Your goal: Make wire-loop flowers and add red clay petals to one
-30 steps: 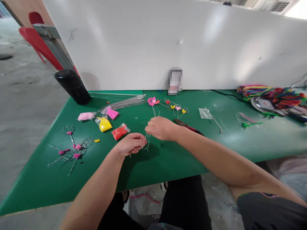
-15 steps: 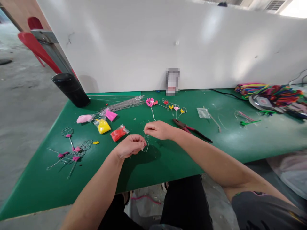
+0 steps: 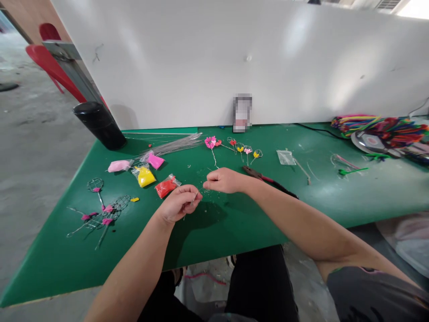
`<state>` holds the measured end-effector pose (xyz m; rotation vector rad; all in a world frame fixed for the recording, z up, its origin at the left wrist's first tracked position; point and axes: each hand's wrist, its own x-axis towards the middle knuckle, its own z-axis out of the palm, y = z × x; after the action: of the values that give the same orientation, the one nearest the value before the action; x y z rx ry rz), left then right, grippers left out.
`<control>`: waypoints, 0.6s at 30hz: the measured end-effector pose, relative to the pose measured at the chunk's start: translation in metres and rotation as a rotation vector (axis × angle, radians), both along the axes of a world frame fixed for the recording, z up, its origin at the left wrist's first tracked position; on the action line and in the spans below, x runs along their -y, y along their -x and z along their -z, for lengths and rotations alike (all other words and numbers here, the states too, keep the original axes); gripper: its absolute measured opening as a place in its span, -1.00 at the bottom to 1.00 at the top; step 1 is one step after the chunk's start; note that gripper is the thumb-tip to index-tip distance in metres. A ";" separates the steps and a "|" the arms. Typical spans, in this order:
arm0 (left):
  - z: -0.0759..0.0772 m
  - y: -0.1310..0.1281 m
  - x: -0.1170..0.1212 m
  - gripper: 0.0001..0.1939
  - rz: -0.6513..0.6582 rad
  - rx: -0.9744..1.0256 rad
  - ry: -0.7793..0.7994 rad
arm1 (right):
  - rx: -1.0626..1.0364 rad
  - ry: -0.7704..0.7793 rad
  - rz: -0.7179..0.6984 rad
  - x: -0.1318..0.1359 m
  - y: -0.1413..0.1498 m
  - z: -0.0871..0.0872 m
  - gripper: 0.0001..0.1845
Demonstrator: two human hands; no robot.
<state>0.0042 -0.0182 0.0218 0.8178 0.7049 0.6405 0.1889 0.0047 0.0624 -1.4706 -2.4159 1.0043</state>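
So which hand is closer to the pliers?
Right. The right hand is just beside the pliers, on their left in this view. The left hand, pinching a wire, is farther away, beyond the right hand.

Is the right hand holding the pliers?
No, the red-handled pliers lie on the green tabletop beyond the right hand, not in its grip.

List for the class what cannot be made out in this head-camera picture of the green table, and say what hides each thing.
Head view:
- Wire: partly hidden by the left hand.
- Pliers: handles partly hidden by the right forearm.
- Upright card: blurred out.
- Multicoloured bundle: cut off by the right edge.
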 end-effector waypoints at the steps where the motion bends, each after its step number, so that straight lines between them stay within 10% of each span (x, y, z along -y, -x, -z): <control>1: -0.001 0.001 -0.001 -0.86 -0.026 0.024 0.008 | 0.016 -0.014 0.024 0.001 0.001 -0.002 -0.58; 18: -0.002 -0.013 0.000 -0.82 -0.354 -0.321 -0.255 | -0.020 -0.122 0.189 0.017 0.008 -0.002 -0.86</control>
<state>0.0168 -0.0178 0.0242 1.0558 1.0897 0.9422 0.1806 -0.0119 0.0646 -1.6011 -2.2295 0.8129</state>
